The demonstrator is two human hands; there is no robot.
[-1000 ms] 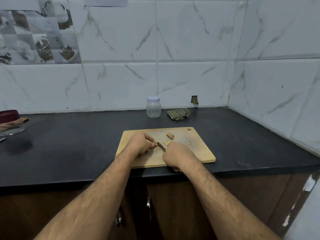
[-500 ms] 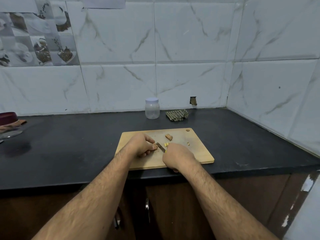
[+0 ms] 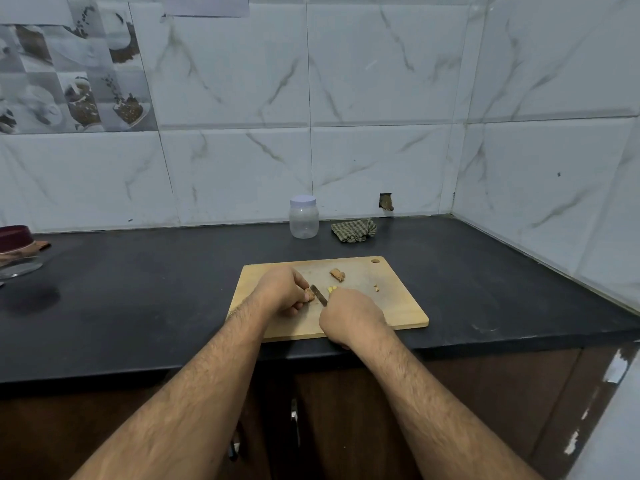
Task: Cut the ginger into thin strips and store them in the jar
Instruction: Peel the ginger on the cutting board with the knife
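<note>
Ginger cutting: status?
Left hand pinning ginger, right hand gripping knife. Jar lidded, behind board. Nothing blocking.

My right hand (image 3: pixel 349 315) hides the knife (image 3: pixel 319 295) handle; I see only the blade. The maroon bowl (image 3: pixel 14 237) is cut off at the left edge.

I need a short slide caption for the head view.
Left hand holds ginger on the board while right hand slices with a knife.
</note>
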